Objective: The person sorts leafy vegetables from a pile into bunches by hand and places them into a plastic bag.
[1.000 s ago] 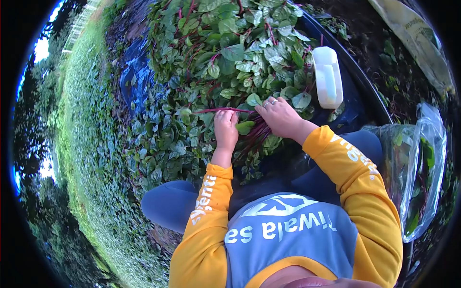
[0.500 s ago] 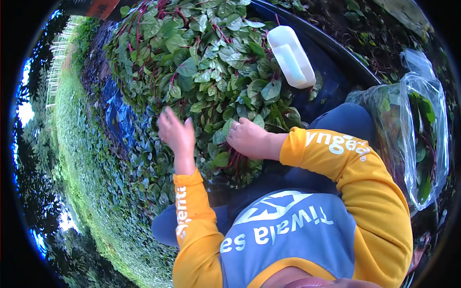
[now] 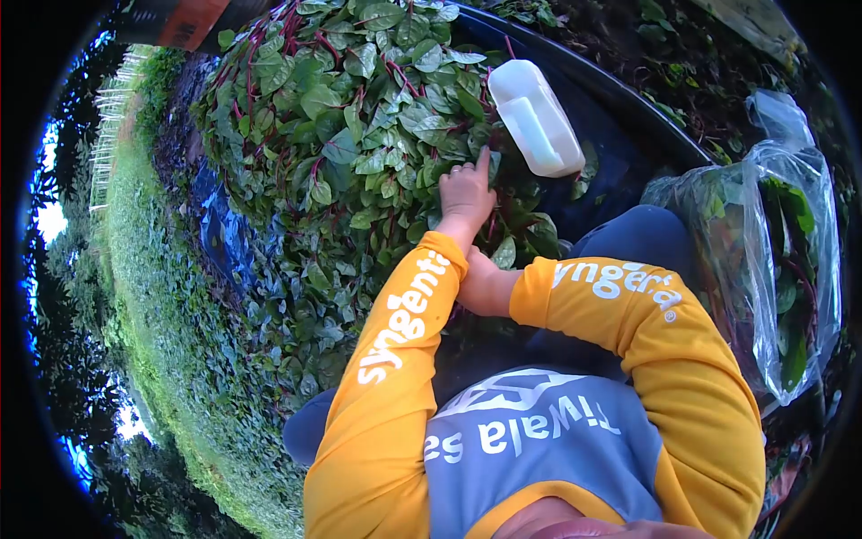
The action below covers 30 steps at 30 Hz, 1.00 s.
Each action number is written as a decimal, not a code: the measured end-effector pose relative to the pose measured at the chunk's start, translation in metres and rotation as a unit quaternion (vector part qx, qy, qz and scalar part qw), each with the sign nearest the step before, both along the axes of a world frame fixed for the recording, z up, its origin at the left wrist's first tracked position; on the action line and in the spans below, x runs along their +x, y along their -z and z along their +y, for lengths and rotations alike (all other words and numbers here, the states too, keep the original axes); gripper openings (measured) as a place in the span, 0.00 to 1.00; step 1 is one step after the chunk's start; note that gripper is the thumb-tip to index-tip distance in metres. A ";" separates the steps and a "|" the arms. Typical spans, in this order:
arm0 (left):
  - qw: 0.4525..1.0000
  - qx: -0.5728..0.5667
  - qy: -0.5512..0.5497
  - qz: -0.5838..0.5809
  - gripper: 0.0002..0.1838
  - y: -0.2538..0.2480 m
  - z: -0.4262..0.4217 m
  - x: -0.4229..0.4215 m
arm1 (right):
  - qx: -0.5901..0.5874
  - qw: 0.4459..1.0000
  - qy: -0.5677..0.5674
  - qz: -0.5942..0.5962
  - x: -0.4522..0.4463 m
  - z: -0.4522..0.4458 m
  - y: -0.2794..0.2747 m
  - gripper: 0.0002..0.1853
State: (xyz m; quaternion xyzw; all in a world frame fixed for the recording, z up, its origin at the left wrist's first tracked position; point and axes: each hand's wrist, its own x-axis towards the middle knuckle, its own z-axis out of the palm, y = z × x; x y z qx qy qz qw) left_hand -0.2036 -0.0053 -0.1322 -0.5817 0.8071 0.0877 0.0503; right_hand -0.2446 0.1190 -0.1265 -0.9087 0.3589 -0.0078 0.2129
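Observation:
A large heap of red-stemmed Malabar spinach (image 3: pixel 359 117) lies in front of me. My left hand (image 3: pixel 467 193) is over its right side, index finger stretched toward the leaves near a white plastic container (image 3: pixel 543 126) and the other fingers curled. I see nothing held in it. Just below, my right hand (image 3: pixel 488 286) is closed, its fingers partly hidden behind my left wrist. Red stems show beneath it, from a bunch of the spinach that it grips. The white container lies tilted at the heap's right edge.
A clear plastic bag (image 3: pixel 777 269) with leafy stems inside stands at my right. Dark plastic sheeting (image 3: pixel 620 117) with a raised edge lies beyond the container. Blue plastic (image 3: pixel 223 229) lies left of the heap, beside a leafy crop row (image 3: pixel 180 359). An orange-and-dark object (image 3: pixel 189 22) is at top left.
My left hand has swung right from the heap's left side, crossing in front of my right hand. The right hand has moved slightly right and down.

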 end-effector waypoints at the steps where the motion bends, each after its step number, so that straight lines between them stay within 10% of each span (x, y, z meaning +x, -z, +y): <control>1: 0.998 -0.044 -0.011 0.039 0.42 0.007 -0.005 0.013 | 0.012 0.991 -0.088 0.096 -0.008 -0.011 -0.047 0.19; 8: 0.784 0.209 -0.279 0.514 0.29 -0.094 -0.028 0.136 | -0.094 0.973 -0.171 0.123 -0.008 -0.018 -0.070 0.12; 14: 0.782 0.100 -0.324 0.523 0.32 -0.155 -0.041 0.238 | -0.143 0.977 -0.159 0.000 -0.006 -0.020 -0.083 0.18; 16: 0.881 -0.119 -0.295 0.350 0.39 -0.117 -0.053 0.289 | -0.179 0.976 -0.120 -0.012 -0.007 -0.019 -0.090 0.16; 18: 0.841 -0.411 -0.349 -0.040 0.37 -0.128 -0.029 0.256 | -0.186 0.975 -0.120 -0.018 -0.007 -0.023 -0.083 0.16; 19: 0.845 -0.445 -0.288 0.073 0.30 -0.132 -0.020 0.249 | -0.172 0.978 -0.115 0.006 -0.006 -0.026 -0.079 0.16; 23: 0.827 -0.119 -0.243 0.493 0.08 -0.092 0.038 0.146 | -0.145 0.981 -0.114 0.064 -0.006 -0.029 -0.072 0.12; 25: 0.881 0.053 -0.231 0.410 0.17 -0.064 0.055 0.116 | -0.124 0.985 -0.108 0.054 -0.008 -0.027 -0.069 0.08; 30: 0.958 -0.057 -0.210 0.185 0.20 -0.033 0.028 0.117 | -0.106 0.982 -0.145 0.059 -0.011 -0.017 -0.075 0.08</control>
